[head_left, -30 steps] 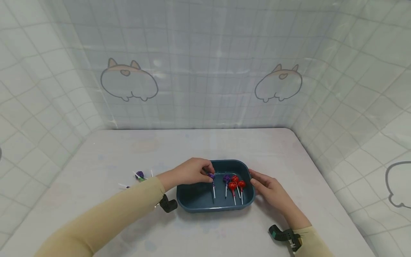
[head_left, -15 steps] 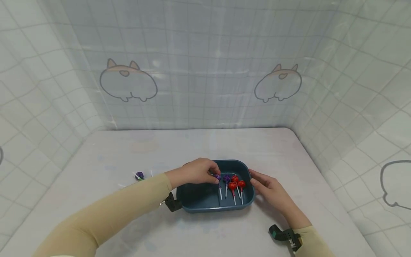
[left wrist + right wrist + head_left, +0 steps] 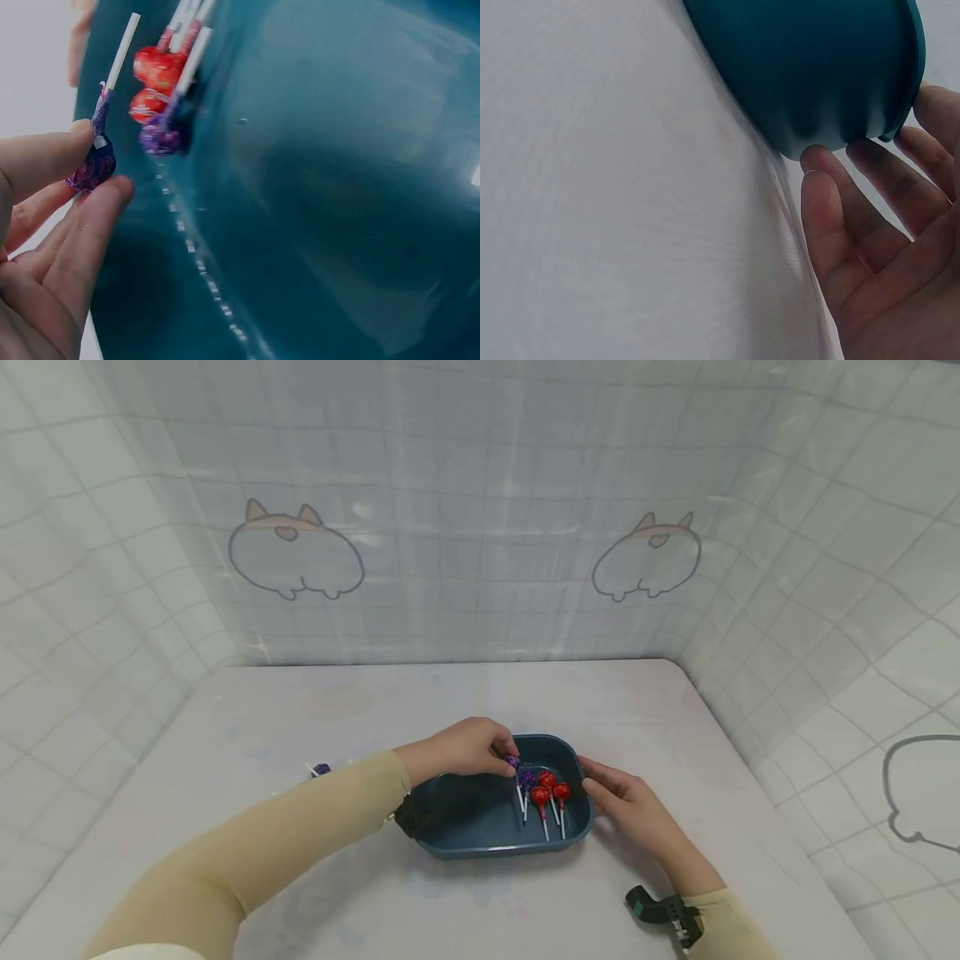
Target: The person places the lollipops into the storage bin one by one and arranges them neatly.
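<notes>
Pinching a purple-wrapped lollipop (image 3: pixel 94 169) by its round head, my left hand (image 3: pixel 476 747) reaches over the far wall of a dark teal tray (image 3: pixel 480 835), the thumb on one side of the candy and fingertips on the other. The white stick slants down toward the near side; whether its tip touches the tray floor I cannot tell. Just beside it, inside the tray's right part, lies a second purple lollipop (image 3: pixel 527 779), and next to that one three red lollipops (image 3: pixel 562 791) sit bunched together, their sticks pointing toward me. My right hand (image 3: pixel 630 793) rests at the tray's right end, fingers loosely bent and slightly apart, their tips against the outer wall and the thumb up by the rim. Off to the left on the white table (image 3: pixel 480 902), a third purple lollipop (image 3: pixel 322 769) shows beyond my tan left sleeve (image 3: pixel 300 827), which partly hides it. A black device (image 3: pixel 412 817) under my left wrist overlaps the tray's left end from this angle, and a black strap (image 3: pixel 667 912) circles my right wrist. Behind everything hangs a pale grid-patterned curtain (image 3: pixel 480 527) printed with two outlined animal rumps.
</notes>
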Action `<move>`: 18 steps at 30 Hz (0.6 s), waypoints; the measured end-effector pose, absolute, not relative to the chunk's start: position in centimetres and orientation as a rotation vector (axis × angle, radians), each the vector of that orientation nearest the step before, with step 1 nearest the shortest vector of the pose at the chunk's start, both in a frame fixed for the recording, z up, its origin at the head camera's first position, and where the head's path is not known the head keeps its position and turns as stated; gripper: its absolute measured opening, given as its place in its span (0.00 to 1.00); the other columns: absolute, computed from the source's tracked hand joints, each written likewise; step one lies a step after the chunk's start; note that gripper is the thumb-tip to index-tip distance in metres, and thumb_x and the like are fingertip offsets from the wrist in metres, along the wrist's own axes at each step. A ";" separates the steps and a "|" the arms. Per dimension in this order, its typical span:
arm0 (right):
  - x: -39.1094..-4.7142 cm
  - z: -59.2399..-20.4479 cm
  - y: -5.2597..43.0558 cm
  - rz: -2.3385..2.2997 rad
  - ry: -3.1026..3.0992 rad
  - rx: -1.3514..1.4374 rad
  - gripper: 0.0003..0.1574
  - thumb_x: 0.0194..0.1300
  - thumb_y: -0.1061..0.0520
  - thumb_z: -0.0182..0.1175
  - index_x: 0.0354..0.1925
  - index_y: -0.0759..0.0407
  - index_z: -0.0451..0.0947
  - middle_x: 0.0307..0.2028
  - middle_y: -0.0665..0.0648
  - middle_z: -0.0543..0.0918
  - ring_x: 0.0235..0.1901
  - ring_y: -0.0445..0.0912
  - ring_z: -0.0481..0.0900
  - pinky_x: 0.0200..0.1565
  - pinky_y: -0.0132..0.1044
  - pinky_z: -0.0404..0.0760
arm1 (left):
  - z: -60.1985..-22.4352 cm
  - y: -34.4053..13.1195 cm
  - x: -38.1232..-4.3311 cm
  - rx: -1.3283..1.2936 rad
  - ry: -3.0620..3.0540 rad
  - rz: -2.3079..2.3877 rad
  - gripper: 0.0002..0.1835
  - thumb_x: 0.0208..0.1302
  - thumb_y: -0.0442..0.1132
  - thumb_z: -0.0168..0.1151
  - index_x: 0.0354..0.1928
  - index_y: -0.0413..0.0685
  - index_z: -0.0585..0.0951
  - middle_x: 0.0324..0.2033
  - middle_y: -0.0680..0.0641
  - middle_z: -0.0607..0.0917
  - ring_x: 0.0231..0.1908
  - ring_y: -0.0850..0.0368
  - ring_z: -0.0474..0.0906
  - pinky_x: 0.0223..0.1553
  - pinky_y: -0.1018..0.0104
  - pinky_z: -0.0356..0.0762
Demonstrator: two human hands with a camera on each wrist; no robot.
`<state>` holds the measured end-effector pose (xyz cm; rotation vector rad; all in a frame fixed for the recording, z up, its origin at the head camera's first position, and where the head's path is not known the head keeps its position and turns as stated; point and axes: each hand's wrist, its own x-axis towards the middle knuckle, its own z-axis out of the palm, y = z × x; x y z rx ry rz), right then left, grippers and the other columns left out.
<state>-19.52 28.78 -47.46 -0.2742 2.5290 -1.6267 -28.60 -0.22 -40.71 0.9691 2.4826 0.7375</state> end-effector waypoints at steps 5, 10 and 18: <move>-19.6 -47.6 28.7 -1.615 2.536 -0.256 0.31 0.71 0.42 0.59 0.68 0.48 0.72 0.64 0.53 0.75 0.54 0.47 0.80 0.43 0.35 0.83 | -41.5 0.3 -28.6 0.960 2.483 0.685 0.10 0.60 0.46 0.73 0.42 0.53 0.87 0.36 0.59 0.86 0.39 0.66 0.81 0.45 0.67 0.79; -19.6 -47.6 28.8 -1.605 2.539 -0.261 0.30 0.72 0.42 0.59 0.68 0.46 0.71 0.64 0.52 0.75 0.54 0.47 0.80 0.44 0.35 0.83 | -41.8 0.8 -28.4 0.962 2.499 0.604 0.11 0.58 0.46 0.74 0.41 0.54 0.88 0.35 0.59 0.86 0.38 0.67 0.80 0.43 0.68 0.78; -19.8 -47.7 28.9 -1.602 2.546 -0.280 0.31 0.72 0.42 0.58 0.69 0.48 0.71 0.65 0.53 0.74 0.55 0.47 0.80 0.43 0.36 0.84 | -42.6 1.4 -28.4 0.963 2.494 0.538 0.10 0.56 0.47 0.76 0.38 0.56 0.88 0.32 0.61 0.85 0.35 0.68 0.79 0.39 0.71 0.79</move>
